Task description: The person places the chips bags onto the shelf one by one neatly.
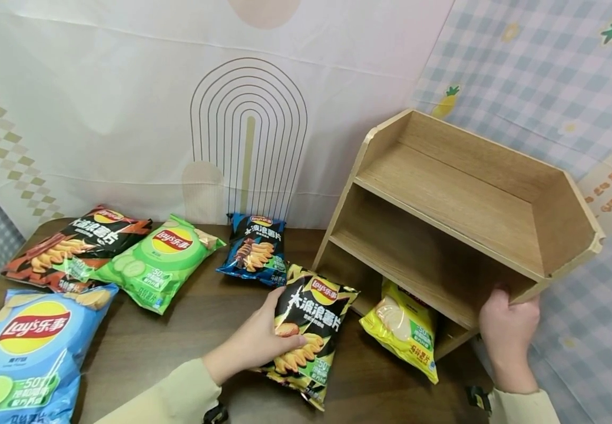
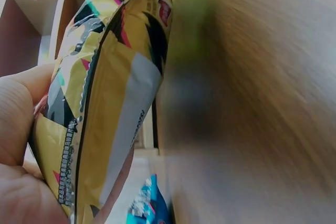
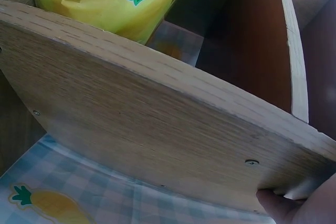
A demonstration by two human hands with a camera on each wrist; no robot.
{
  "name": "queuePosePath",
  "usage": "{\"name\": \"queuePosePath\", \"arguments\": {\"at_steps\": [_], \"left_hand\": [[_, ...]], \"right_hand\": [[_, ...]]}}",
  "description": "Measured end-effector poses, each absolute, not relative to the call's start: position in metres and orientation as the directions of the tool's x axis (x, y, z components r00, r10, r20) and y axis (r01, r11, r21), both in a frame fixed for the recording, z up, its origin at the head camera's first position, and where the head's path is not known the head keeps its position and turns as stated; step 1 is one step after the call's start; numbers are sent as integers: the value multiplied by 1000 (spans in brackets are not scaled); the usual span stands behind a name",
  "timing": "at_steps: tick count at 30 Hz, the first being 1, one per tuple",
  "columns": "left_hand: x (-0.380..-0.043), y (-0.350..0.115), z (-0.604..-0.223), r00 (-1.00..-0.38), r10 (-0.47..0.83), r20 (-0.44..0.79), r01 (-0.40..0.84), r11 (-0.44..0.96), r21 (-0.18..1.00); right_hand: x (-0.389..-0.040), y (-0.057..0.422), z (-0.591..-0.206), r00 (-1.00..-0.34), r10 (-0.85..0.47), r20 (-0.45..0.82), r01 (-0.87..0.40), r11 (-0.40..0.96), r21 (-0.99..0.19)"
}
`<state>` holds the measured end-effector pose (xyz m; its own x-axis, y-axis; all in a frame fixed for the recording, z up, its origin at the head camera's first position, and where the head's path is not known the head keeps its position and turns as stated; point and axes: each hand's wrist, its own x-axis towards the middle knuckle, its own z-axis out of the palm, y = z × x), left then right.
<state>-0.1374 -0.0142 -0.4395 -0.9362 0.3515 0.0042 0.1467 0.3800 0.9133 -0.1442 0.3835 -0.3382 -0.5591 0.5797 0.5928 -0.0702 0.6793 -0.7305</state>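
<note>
My left hand [image 1: 263, 340] grips a black and gold bag of chips [image 1: 313, 321] in front of the shelf, thumb across its front. The left wrist view shows the gold back of that bag, lifted off the table. At the right, my right hand [image 1: 509, 330] holds the side panel of a wooden shelf [image 1: 470, 176], near its front edge. A yellow bag of chips [image 1: 403, 330] sits in the shelf's bottom compartment, with its lower end sticking out. The right wrist view shows the shelf's outer side [image 3: 142, 114] and my right fingers at its edge.
On the brown table [image 1: 189, 347], a blue-black chip bag [image 1: 255, 250] stands by the back wall. Leftward lie a green bag [image 1: 162, 259], a red-black bag [image 1: 78, 244] and a light blue bag [image 1: 35, 353]. Printed cloth hangs behind and at the right.
</note>
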Motion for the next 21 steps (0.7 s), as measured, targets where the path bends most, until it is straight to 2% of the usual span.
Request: {"name": "queuePosePath", "arguments": {"at_steps": [4,15,21], "left_hand": [[-141,-1,-436,-928,373,-1,138,345,928],[-153,28,-431,-894,446,48,208,318,925],[-167,40,-431,-864,497,79,226,242,944]], "right_hand": [[-144,384,-338,-564,588,580,-58,672,-738],[-143,385,-340,-557,574,600,-68,688,-722],[-142,385,-339,-560,572,599,-72,687,-723]]}}
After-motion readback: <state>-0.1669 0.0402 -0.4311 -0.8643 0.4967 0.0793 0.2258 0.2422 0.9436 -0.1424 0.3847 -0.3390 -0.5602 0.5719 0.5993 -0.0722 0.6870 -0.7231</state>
